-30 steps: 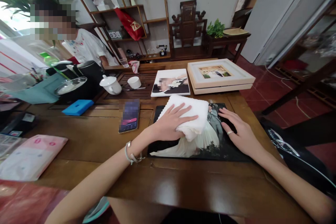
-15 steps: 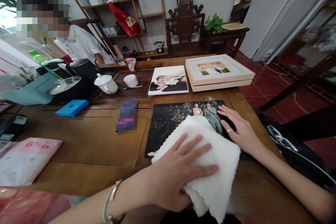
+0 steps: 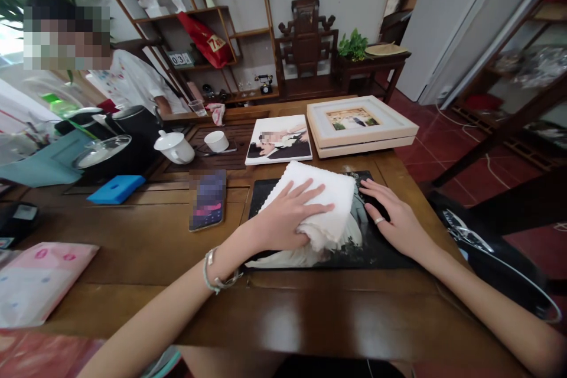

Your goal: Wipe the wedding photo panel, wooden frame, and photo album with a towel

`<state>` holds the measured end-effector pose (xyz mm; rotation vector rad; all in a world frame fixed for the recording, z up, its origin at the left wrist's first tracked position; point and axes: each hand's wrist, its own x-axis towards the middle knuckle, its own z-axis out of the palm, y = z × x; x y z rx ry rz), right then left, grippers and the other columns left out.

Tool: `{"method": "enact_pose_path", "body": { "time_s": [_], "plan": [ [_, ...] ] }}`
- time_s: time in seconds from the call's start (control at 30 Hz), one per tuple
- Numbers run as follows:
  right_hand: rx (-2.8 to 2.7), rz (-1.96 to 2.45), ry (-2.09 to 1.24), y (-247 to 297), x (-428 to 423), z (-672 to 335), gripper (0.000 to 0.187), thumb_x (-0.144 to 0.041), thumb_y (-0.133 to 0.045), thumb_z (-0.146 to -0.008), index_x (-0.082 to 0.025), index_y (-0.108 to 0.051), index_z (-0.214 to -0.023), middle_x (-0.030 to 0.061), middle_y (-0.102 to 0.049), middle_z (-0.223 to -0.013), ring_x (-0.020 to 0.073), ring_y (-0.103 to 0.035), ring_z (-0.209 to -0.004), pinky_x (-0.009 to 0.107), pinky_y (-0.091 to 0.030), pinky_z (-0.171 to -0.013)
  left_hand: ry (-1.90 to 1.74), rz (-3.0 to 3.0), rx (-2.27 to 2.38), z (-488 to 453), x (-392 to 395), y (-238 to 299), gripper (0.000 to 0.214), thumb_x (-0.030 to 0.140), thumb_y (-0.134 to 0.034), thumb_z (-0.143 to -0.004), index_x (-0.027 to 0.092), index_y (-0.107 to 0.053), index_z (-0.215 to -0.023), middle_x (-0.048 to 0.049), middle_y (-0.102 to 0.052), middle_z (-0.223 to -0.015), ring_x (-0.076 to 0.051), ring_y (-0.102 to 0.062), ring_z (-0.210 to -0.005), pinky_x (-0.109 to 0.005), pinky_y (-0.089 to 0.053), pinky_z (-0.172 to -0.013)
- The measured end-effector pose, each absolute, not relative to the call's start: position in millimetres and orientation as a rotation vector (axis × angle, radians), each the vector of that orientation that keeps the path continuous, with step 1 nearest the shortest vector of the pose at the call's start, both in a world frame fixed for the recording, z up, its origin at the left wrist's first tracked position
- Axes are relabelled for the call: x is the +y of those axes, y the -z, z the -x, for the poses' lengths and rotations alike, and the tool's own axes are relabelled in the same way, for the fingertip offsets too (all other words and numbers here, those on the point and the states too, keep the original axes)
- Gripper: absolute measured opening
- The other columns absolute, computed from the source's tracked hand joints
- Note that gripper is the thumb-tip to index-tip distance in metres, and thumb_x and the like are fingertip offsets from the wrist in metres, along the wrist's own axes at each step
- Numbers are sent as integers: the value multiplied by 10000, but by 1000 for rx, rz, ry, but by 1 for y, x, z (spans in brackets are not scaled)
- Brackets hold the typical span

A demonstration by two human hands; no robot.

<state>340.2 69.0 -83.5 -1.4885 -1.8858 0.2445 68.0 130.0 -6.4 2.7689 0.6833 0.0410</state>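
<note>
Photo panel lies flat on the desk, between 4 and 5 o'clock of frame centre. Likely stiff, fairly light; face looks smooth, so probably slick and scratch-prone. I'd grip by the edges; 6 o'clock edge is exposed. White cloth sits folded over its 11 o'clock part: soft, light, should crumple; best held flat-palmed or by the bunched near edge. Left hand: fingers splayed, pressing on cloth; thumb partly hidden. Right hand: fingers spread, grasping nothing, apparently resting on panel's 3 o'clock side. Phone at panel's 9, framed picture at 1.
</note>
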Motion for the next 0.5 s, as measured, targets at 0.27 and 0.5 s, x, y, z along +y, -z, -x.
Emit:
{"method": "enact_pose_path", "body": {
  "time_s": [0.27, 0.5],
  "plan": [
    [-1896, 1480, -254, 84, 68, -342, 326, -296, -450, -955, -201, -587, -1235, 136, -561, -1401, 259, -465, -1364, 532, -375, -1137, 125, -2632, 292, -56, 86, -9, 726, 244, -636, -648, 301, -536, -1364, 11, -218, -1612, -298, -98, -1498, -518, 23, -1203],
    [-1880, 1491, -276, 83, 68, -341, 337, -302, -451, -951, -200, -596, -1238, 127, -558, -1409, 266, -463, -1366, 528, -365, -1144, 74, -2585, 70, -72, 77, -5, 648, 277, -637, -619, 262, -614, -1267, 34, -304, -1579, -283, -176, -1486, -430, 46, -1220]
  ]
}}
